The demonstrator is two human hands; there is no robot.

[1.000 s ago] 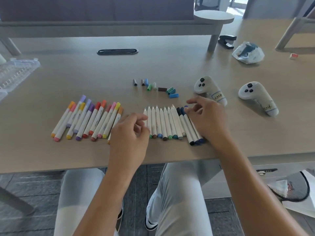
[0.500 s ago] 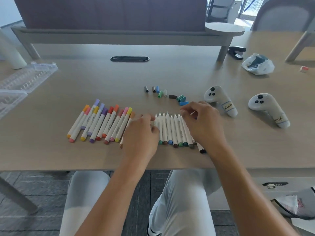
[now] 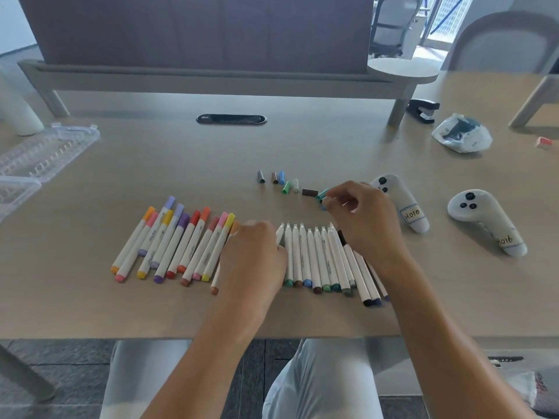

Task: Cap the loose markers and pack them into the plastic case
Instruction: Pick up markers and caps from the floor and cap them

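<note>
Roughly halfway: capped markers (image 3: 178,243) lie in a row left of the left hand (image 3: 252,258); uncapped markers (image 3: 320,258) lie between both hands, tips away. Right hand (image 3: 363,219) has fingers curled, pinching a teal cap (image 3: 322,194) at its fingertips. Left hand's fingers are curled at the uncapped row's left edge; cannot tell if they grip a marker. Loose caps (image 3: 282,181) sit just beyond the right fingertips. Plastic case (image 3: 45,152) lies well off left, nothing packed. Two controllers (image 3: 402,204) crowd the right hand; stapler (image 3: 423,110) and bag (image 3: 461,136) far beyond.

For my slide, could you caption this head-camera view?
Right hand picks a teal cap from the table; left hand rests on uncapped markers.
</note>
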